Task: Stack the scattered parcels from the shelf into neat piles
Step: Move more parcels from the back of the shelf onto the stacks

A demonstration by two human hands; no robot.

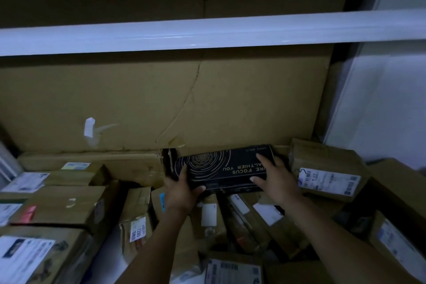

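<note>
**Black box held crosswise in both hands over the jumble**

Nearest the camera, a white-labelled parcel point(232, 272) is lying flat at the bottom edge. A small creased carton point(137, 226), wrinkled with tape, is leaning just left of the forearms.

Further in, the left hand point(182, 191) is gripping the left short end of the black box point(221, 168), with its thumb along the near edge. The right hand point(276, 177) is grasping the right part from above, fingers spread on the top face and thumb on the near side.

The box is long, flat and rigid-looking, of matt black card printed with gold rings and lettering. Its long axis is running left to right, square across the person and rising slightly to the right. It is lying straight ahead of both hands, neither one clearly nearer. Any placing probably depends on keeping that axis level. I cannot tell whether it is resting on anything.

To the left, brown cartons point(62, 203) are sitting roughly stacked. To the right, a taped brown parcel point(327, 168) is lying tilted just beside the box.

Behind them a creased cardboard sheet point(161, 104) is standing as a back wall, and a glossy white shelf rail point(207, 34) is crossing above.
</note>
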